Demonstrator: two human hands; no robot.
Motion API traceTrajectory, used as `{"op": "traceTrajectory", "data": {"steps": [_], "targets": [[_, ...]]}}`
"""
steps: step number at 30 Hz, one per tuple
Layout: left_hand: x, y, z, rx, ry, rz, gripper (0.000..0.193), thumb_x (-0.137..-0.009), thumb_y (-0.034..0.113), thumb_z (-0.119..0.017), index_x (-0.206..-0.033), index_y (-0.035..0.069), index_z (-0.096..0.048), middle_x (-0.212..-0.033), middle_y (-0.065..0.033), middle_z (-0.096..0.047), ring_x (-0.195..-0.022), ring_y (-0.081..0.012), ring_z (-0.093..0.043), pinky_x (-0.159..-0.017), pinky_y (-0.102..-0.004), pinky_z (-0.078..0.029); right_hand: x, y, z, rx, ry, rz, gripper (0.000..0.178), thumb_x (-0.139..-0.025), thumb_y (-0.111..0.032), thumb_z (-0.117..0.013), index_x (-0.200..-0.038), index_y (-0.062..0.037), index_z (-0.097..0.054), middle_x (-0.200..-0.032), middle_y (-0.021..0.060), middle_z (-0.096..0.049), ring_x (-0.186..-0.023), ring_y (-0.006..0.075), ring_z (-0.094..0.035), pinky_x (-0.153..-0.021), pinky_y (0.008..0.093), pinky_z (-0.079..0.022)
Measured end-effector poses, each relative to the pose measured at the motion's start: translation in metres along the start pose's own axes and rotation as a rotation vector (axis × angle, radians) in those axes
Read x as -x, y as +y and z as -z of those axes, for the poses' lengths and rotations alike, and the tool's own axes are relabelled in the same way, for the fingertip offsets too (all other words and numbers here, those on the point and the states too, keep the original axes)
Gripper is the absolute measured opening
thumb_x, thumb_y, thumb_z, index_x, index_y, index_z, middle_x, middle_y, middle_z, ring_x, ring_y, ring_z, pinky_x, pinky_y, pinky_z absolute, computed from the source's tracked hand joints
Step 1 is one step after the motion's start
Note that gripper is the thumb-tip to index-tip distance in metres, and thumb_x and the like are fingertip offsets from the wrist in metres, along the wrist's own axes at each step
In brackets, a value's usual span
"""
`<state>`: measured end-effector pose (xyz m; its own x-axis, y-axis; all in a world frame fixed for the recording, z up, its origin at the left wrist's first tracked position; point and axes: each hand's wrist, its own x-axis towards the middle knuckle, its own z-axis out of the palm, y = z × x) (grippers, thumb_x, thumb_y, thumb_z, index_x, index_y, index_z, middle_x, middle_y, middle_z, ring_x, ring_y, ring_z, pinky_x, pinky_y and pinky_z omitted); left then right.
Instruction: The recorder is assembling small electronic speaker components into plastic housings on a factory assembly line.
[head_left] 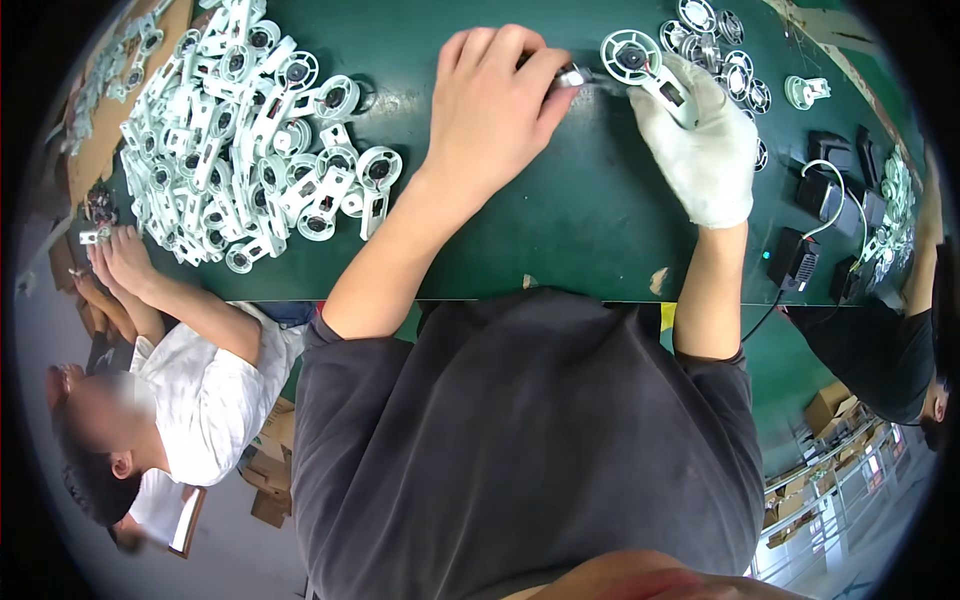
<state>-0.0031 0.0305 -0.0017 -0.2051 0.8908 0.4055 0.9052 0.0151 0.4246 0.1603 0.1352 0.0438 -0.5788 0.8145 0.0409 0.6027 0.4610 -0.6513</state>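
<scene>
My bare left hand is closed, its thumb and fingertips gripping a small dark thing with a silvery end. Its exact kind is partly hidden by the fingers. To the right, my right hand, in a white glove, is closed around the handle of a pale handheld-fan housing. The round spoked head of this housing has a dark centre and points up and left, toward the left hand. A gap separates the two held things. Both hands are above the green table.
A large pile of similar pale housings covers the table's left. Round spoked grilles lie beyond my right hand, with a lone pale part further right. Black devices with a cable stand near the right edge. Co-workers sit on both sides.
</scene>
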Motion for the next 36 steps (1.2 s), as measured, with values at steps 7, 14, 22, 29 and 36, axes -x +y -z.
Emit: {"op": "traceTrajectory", "data": {"steps": [7, 14, 22, 29, 36], "targets": [[-0.005, 0.006, 0.009, 0.067, 0.064, 0.057, 0.032, -0.074, 0.016, -0.075, -0.104, 0.011, -0.065, -0.099, -0.002, -0.062, -0.097, -0.0234, -0.058, -0.09, -0.0377, -0.044, -0.001, 0.017, 0.001, -0.324, 0.053, -0.215, 0.039, -0.081, -0.009, -0.074, -0.117, 0.003, -0.063, -0.102, 0.0053, -0.068, -0.09, 0.0086, -0.059, -0.08, 0.0225, -0.048], [-0.006, 0.002, 0.008, 0.134, 0.082, -0.033, 0.048, -0.072, 0.013, -0.073, -0.116, 0.005, -0.058, -0.11, -0.0124, -0.053, -0.105, -0.0327, -0.048, -0.09, -0.0411, -0.041, 0.001, 0.018, 0.0, -0.366, 0.027, -0.156, 0.042, -0.081, -0.007, -0.074, -0.119, 0.005, -0.061, -0.104, 0.0068, -0.067, -0.092, 0.0092, -0.059, -0.081, 0.0228, -0.048], [-0.001, -0.02, -0.014, 0.27, 0.308, -0.158, 0.054, -0.069, 0.016, -0.077, -0.118, 0.003, -0.057, -0.111, -0.0147, -0.053, -0.11, -0.0348, -0.046, -0.095, -0.042, -0.039, 0.001, 0.014, 0.002, -0.297, -0.029, -0.154, 0.04, -0.082, -0.011, -0.074, -0.118, 0.003, -0.062, -0.1, 0.0054, -0.068, -0.087, 0.0078, -0.058, -0.08, 0.0224, -0.048], [-0.013, -0.004, 0.019, 0.182, -0.053, -0.011, 0.049, -0.071, 0.017, -0.078, -0.114, 0.003, -0.062, -0.107, -0.013, -0.056, -0.1, -0.0327, -0.052, -0.088, -0.0395, -0.044, 0.002, 0.004, 0.005, 0.097, -0.179, 0.019, 0.034, -0.079, -0.031, -0.067, -0.106, -0.0092, -0.069, -0.085, 0.0148, -0.07, -0.079, 0.0291, -0.07, -0.073, 0.0353, -0.055], [-0.014, 0.002, 0.025, 0.185, -0.032, -0.157, 0.048, -0.068, 0.02, -0.081, -0.11, 0.004, -0.064, -0.104, -0.0104, -0.061, -0.095, -0.0321, -0.057, -0.081, -0.0388, -0.048, 0.01, -0.001, -0.002, 0.121, -0.213, 0.15, 0.035, -0.08, -0.033, -0.066, -0.104, -0.0089, -0.069, -0.082, 0.0151, -0.069, -0.074, 0.0324, -0.069, -0.068, 0.0388, -0.055]]}}
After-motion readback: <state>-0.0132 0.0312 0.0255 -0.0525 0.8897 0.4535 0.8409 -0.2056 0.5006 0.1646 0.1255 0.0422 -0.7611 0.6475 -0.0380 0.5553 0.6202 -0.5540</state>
